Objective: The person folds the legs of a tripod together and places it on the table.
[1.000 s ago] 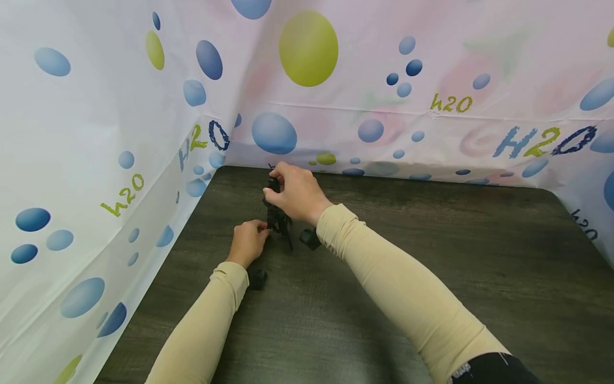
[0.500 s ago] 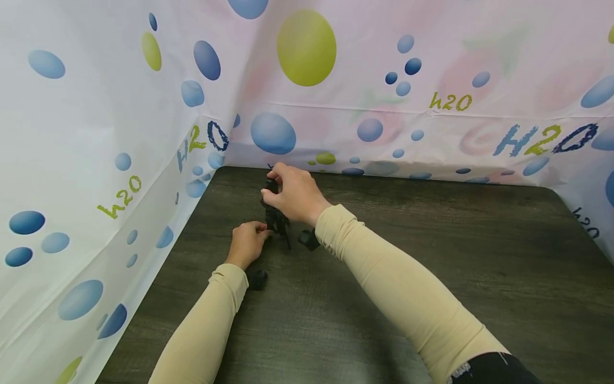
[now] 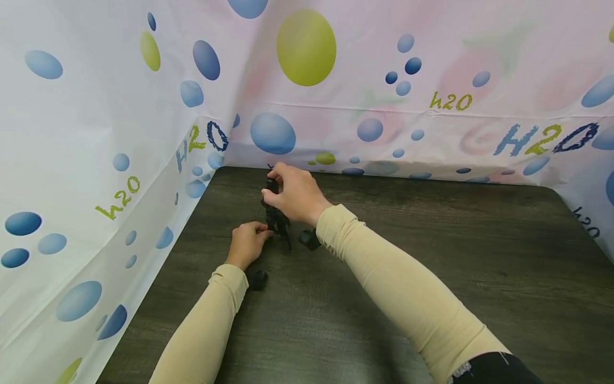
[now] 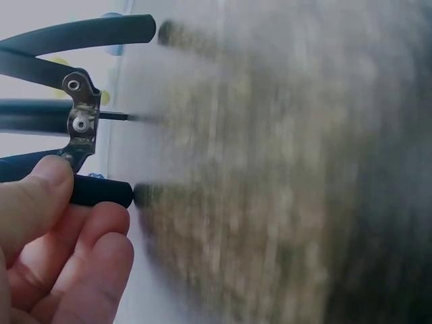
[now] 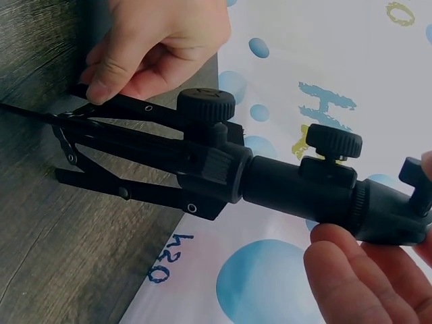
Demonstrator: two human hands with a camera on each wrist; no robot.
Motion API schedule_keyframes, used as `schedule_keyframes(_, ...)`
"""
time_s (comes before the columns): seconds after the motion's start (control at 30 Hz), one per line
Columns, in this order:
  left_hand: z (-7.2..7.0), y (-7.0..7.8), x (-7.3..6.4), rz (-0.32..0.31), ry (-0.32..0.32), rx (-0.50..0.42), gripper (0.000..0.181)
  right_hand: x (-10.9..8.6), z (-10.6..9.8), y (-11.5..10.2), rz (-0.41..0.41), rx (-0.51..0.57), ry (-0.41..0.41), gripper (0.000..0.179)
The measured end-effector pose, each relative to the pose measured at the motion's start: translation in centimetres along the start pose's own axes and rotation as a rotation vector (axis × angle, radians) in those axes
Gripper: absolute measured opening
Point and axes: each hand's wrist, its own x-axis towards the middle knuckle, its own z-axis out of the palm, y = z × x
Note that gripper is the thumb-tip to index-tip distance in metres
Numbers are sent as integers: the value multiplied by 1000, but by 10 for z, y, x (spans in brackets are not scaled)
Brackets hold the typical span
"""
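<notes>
Tripod (image 5: 283,185) with ridged, round knobs (image 5: 206,104)

White sheeting (image 3: 364,80) printed with blue and green dots and "H2O" lettering rises beyond the far, left and right edges of the dark, wood-grained surface (image 3: 503,256).

1. Your tripod (image 5: 233,172) is black
2. You wear pale yellow sleeves (image 3: 384,269)
3. Your table (image 3: 431,234) has dark brown wood grain
4. Your sheet (image 3: 357,32) is white and pink with blue and green dots
</notes>
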Motion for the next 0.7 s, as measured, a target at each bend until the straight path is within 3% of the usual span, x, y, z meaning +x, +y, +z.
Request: schedule_keyframes(0.7, 0, 3, -2, -29, -29, 10, 20, -5, -1, 0, 16, 31, -9, 35)
